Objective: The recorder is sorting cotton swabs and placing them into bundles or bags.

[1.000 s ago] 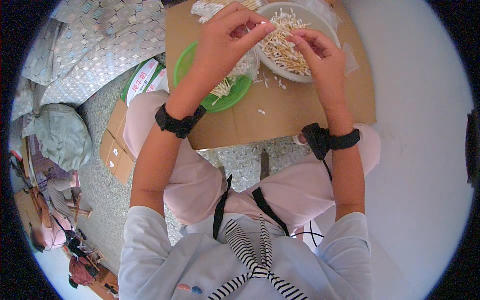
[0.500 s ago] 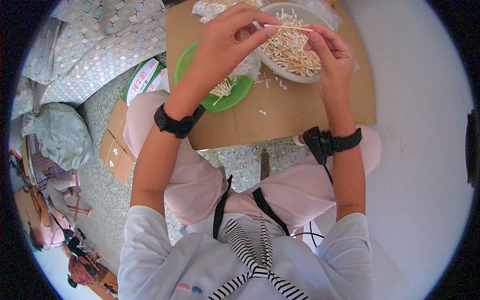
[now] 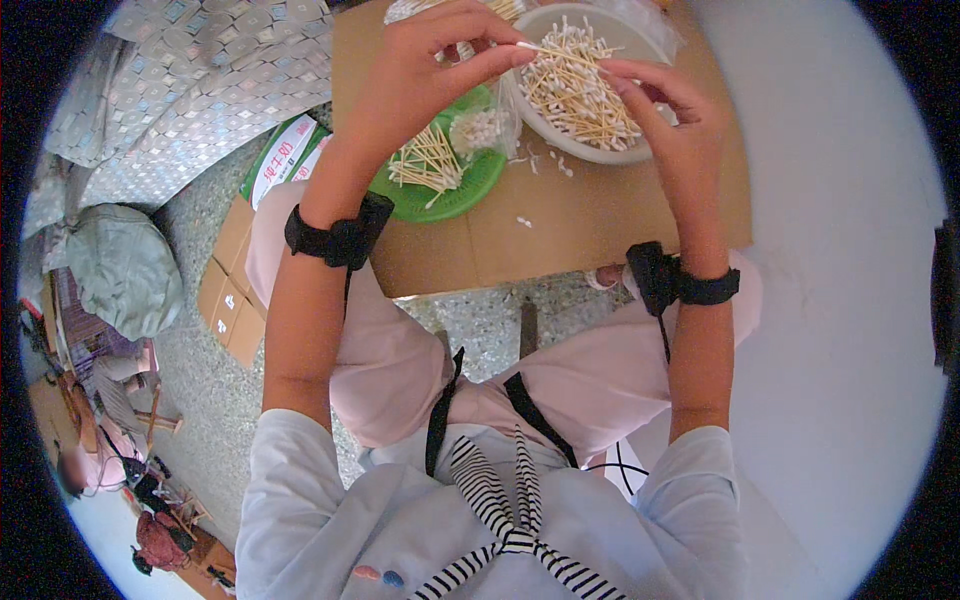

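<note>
My left hand point(image 3: 425, 75) pinches a cotton swab point(image 3: 527, 45) between thumb and forefinger, its white tip showing at the fingertips. The swab's far end blends into the pile behind it. My right hand point(image 3: 675, 125) hovers over the right side of a white bowl point(image 3: 600, 157) heaped with cotton swabs point(image 3: 575, 95). Its thumb and forefinger come close together; what lies between them, if anything, I cannot make out. Below my left hand, a green plate point(image 3: 460, 200) carries a smaller bunch of swabs point(image 3: 428, 160) and a clear bag of swabs point(image 3: 480, 132).
These stand on a cardboard-topped table point(image 3: 600, 220), with a few loose cotton bits point(image 3: 524, 221) near the bowl. Another bag of swabs point(image 3: 410, 10) lies at the far edge. A white wall point(image 3: 830, 200) rises at right. Cartons point(image 3: 235, 290) sit on the floor at left; a person point(image 3: 105, 455) sits beyond.
My left hand has shifted left and slightly up, uncovering more swabs on the green plate. My right hand has moved slightly right, its fingertips lower over the bowl.
</note>
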Motion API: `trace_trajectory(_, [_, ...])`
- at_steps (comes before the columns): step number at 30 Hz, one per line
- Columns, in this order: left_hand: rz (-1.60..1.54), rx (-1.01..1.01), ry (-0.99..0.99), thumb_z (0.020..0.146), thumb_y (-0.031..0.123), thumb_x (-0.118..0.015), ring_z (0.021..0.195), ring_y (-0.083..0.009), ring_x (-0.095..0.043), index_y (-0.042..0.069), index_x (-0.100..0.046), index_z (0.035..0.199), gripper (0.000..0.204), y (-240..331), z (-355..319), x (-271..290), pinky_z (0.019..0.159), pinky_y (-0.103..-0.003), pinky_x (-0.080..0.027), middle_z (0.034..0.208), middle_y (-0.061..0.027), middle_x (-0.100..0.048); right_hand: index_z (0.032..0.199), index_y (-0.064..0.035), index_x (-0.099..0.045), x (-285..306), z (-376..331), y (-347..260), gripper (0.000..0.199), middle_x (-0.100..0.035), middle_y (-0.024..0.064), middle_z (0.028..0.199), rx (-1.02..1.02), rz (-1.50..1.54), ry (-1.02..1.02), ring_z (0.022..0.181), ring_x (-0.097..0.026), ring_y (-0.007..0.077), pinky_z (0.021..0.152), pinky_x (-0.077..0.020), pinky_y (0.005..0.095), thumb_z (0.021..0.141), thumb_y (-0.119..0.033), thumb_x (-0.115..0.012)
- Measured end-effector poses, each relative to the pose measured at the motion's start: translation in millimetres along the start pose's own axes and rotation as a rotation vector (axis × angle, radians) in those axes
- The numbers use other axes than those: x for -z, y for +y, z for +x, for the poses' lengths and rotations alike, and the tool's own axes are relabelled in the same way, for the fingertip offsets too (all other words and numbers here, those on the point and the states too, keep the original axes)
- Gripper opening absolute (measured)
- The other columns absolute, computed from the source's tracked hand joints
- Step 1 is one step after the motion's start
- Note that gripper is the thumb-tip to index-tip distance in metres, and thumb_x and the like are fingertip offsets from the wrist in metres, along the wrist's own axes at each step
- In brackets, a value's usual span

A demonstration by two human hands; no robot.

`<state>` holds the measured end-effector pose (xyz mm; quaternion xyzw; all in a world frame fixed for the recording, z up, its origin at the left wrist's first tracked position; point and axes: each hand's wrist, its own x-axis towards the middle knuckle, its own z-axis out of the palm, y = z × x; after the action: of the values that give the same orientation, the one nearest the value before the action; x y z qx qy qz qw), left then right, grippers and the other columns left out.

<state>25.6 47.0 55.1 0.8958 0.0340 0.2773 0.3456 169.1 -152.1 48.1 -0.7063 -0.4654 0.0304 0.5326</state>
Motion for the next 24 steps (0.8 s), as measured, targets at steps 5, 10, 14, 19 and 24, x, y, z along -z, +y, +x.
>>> trace_trajectory(5, [-0.035, 0.062, 0.002, 0.084, 0.023, -0.07, 0.082, -0.0127, -0.061, 0.006, -0.07, 0.09, 0.018, -4.1, -3.0, 11.4, 0.071, -0.027, -0.047, 0.087, -0.0019, -0.067, 0.099, -0.0105, -0.073, -5.4, -2.4, -5.2, 0.015, -0.071, 0.0034, 0.095, -0.02, -0.139, -0.046, 0.075, -0.065, 0.0128, 0.066, -0.0514, 0.0256, 0.085, -0.013, -0.068])
trace_trajectory(10, [-0.045, 0.287, -0.476, 0.083, 0.031, -0.071, 0.09, -0.0162, -0.061, 0.007, -0.069, 0.1, 0.029, -14.1, -4.9, 30.7, 0.079, -0.029, -0.048, 0.096, -0.004, -0.066, 0.097, -0.0112, -0.073, 6.0, -0.9, 8.8, 0.014, -0.071, 0.0051, 0.093, -0.034, -0.253, -0.079, 0.07, -0.064, 0.0154, 0.063, -0.051, 0.0269, 0.084, -0.013, -0.068])
trace_trajectory(14, [0.009, 0.063, -0.408, 0.08, 0.033, -0.072, 0.095, -0.0204, -0.061, 0.01, -0.063, 0.115, 0.043, -16.0, -13.1, 14.0, 0.084, -0.033, -0.048, 0.105, -0.007, -0.065, 0.098, -0.0132, -0.072, -2.0, -2.7, 5.3, 0.014, -0.07, 0.0046, 0.092, 0.022, -0.164, -0.183, 0.068, -0.063, 0.0173, 0.063, -0.0509, 0.0277, 0.086, -0.018, -0.066])
trace_trajectory(19, [0.078, -0.01, -0.444, 0.075, 0.028, -0.077, 0.095, -0.0247, -0.06, 0.017, -0.052, 0.133, 0.064, -23.1, -19.9, 2.1, 0.087, -0.036, -0.048, 0.109, -0.0094, -0.063, 0.098, -0.0111, -0.07, -12.4, -6.9, 5.2, 0.016, -0.069, 0.0069, 0.091, 0.053, -0.294, -0.27, 0.067, -0.063, 0.0202, 0.063, -0.0513, 0.029, 0.087, -0.02, -0.065])
trace_trajectory(24, [0.105, 0.103, -0.483, 0.075, 0.027, -0.077, 0.09, -0.0252, -0.06, 0.018, -0.052, 0.133, 0.064, -21.0, -17.2, -1.1, 0.08, -0.036, -0.049, 0.105, -0.0091, -0.063, 0.098, -0.0093, -0.069, -10.2, -5.8, 4.7, 0.017, -0.068, 0.0065, 0.094, 0.016, -0.367, -0.183, 0.068, -0.064, 0.0206, 0.063, -0.0517, 0.0312, 0.086, -0.021, -0.064])
